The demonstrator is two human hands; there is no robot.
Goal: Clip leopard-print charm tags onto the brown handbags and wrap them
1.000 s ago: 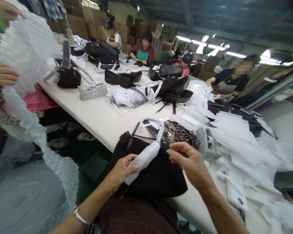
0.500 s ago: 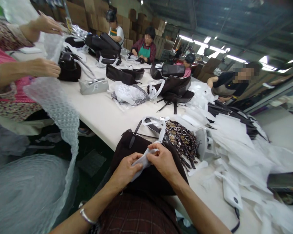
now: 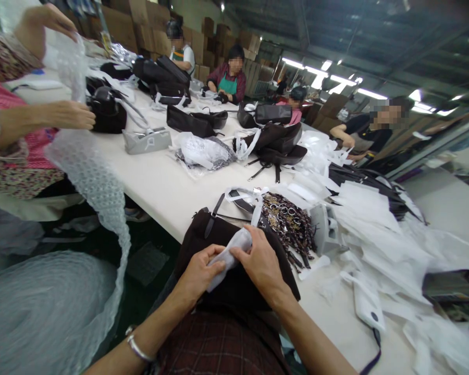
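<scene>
A dark brown handbag leans at the table's near edge, against my lap, its handle partly wrapped in a white strip. Over its front, my left hand pinches the lower end of a piece of thin white wrapping between thumb and fingers. The upper end of the same piece is in my right hand, thumb pressed on it. What the wrapping covers is hidden. Beside the bag, to the right, lies a pile of dark patterned straps with metal rings.
White sheets and a white handheld device with a cord lie on the right. Dark bags stand farther back on the table. A bubble-wrap roll is at lower left, below a person's hands. Several people sit around.
My right fingers have shifted slightly along the wrapping and lie flatter on it. The person at left has moved the upper hand leftward with the bubble wrap.
</scene>
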